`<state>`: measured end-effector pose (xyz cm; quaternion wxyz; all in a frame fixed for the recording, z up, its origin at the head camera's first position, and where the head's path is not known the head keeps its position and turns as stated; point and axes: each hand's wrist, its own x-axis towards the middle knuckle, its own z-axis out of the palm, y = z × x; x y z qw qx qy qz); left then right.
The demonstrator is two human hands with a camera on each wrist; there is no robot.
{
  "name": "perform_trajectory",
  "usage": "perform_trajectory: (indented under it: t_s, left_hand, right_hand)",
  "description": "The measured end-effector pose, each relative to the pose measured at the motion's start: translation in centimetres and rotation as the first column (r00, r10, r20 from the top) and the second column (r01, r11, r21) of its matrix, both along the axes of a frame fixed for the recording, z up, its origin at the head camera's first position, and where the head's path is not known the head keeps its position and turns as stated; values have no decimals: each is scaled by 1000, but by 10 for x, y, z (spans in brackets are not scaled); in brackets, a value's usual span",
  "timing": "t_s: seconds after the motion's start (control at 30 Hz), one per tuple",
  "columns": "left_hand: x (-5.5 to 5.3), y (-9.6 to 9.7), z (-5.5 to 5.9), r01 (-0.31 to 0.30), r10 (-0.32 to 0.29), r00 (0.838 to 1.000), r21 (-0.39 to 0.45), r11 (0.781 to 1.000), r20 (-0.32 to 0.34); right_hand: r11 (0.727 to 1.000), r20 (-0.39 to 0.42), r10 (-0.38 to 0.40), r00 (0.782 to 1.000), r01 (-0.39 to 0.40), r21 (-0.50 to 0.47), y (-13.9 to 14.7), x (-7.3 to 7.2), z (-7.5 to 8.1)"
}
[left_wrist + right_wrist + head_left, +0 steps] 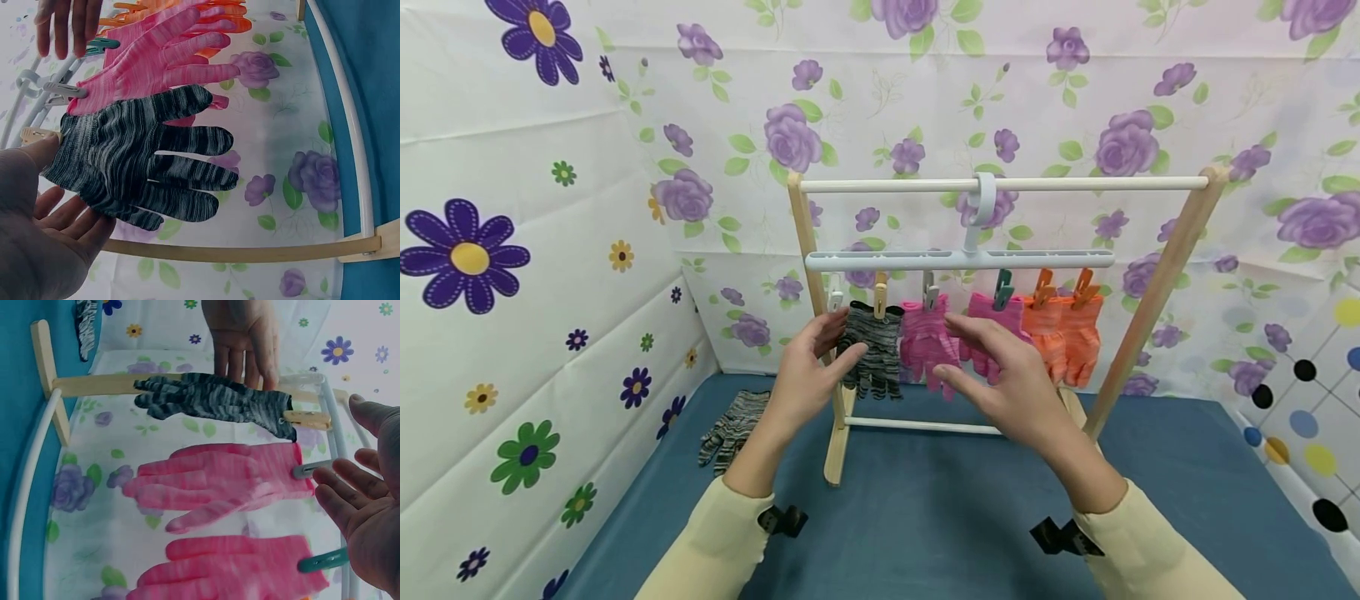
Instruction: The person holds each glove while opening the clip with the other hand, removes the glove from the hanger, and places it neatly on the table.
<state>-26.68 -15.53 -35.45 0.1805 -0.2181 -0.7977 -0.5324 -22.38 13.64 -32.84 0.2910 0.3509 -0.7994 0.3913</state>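
Observation:
A black-and-grey striped glove [874, 350] hangs from a beige clothespin [880, 297] on a white hanger [910, 261]. My left hand [805, 371] is at its left edge, fingers extended beside the cuff; in the left wrist view the thumb lies close to the clothespin. To the right hangs a pink glove [922, 337] on a grey clothespin [930, 292]. My right hand [1007, 375] is spread in front of the pink gloves, holding nothing, and partly covers a second pink glove [987, 308] on a green clothespin [1003, 290].
Orange gloves [1081, 337] hang at the hanger's right end. An unused white clothespin [834, 293] is at its left end. The hanger hooks over a wooden rack [1157, 292]. Another striped glove [737, 425] lies on the blue tabletop [925, 517]. Flowered cloth surrounds the table.

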Motion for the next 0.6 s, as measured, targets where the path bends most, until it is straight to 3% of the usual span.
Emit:
perform_trajectory:
  t_s: [0.27, 0.47, 0.6]
  left_hand:
    - [-10, 2, -1, 16, -19, 999, 47, 999, 47]
    - [-12, 3, -3, 28, -33, 996, 62, 998, 82]
    - [-13, 4, -4, 18, -22, 997, 48, 999, 72]
  right_hand:
    - [997, 37, 74, 997, -74, -5, -19, -7, 21]
    - [989, 118, 145, 982, -141, -44, -34, -14, 28]
    - [986, 138, 166, 976, -162, -44, -43, -20, 30]
